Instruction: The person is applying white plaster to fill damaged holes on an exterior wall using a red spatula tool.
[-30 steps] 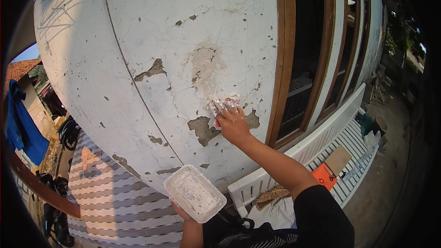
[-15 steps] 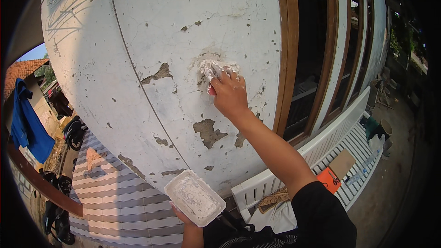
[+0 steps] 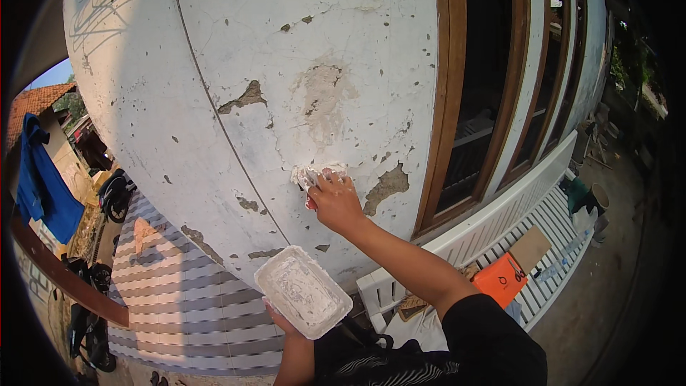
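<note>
My right hand is closed on a small tool smeared with white paste and showing some red, its exact shape unclear, pressed to the cracked white wall over a flaked spot. Just above is a rough beige patch; bare grey chipped areas lie to the right. My left hand holds a shallow rectangular white tub from below and the side; a thick layer of white paste coats its inside and rim.
Wooden-framed windows line the right side. Below them stands a white slatted bench with an orange bag, cardboard and cloths. Buckets sit beyond. Left are a tiled floor, blue hanging cloth, motorbike and wooden rail.
My right hand with the tool first went up over the beige patch, then came down and left to a lower flaked spot. The tub stayed in my left hand, shifting slightly.
</note>
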Available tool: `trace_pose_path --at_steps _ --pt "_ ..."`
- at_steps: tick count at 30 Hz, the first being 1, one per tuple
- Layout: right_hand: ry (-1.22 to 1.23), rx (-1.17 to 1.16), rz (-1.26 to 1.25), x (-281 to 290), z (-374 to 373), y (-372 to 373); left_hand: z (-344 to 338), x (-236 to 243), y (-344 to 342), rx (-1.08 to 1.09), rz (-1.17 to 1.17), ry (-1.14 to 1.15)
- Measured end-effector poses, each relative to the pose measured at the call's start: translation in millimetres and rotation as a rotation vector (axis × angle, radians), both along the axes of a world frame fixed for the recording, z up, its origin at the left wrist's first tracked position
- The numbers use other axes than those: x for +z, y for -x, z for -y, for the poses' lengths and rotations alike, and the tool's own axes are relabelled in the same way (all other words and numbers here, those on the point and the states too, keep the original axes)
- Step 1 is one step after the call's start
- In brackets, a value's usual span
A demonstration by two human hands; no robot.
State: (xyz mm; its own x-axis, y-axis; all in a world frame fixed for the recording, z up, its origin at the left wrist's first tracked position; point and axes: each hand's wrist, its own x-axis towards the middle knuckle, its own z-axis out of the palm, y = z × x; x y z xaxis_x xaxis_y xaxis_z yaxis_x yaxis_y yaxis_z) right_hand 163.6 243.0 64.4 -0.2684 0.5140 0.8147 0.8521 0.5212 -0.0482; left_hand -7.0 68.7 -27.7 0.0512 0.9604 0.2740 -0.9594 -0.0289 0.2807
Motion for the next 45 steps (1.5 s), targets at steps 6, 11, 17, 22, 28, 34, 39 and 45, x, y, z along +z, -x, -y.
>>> trace_pose_path --at_steps 6,11,17,22,28,34,39,45 --pt "-0.067 -0.117 -0.206 93 15 -41 21 -8 21 0.102 -0.075 0.037" --pt "-0.209 -0.268 -0.212 107 -22 -34 27 -19 33 0.119 -0.048 0.024" --pt "-0.095 -0.147 -0.092 30 -7 3 30 -17 29 0.088 0.053 0.080" --pt "0.359 0.000 -0.065 24 27 -14 31 -13 26 0.107 0.041 0.124" --pt "0.671 0.436 -0.663 32 88 -55 34 -30 39 0.125 -0.073 -0.008" --pt "0.868 0.741 -1.109 42 145 -44 45 -9 38 0.211 -0.239 0.061" --pt "0.909 0.793 -1.087 44 168 -15 48 3 32 0.239 -0.353 0.013" --pt "0.810 0.481 -0.782 17 178 6 52 3 29 0.282 -0.374 -0.028"
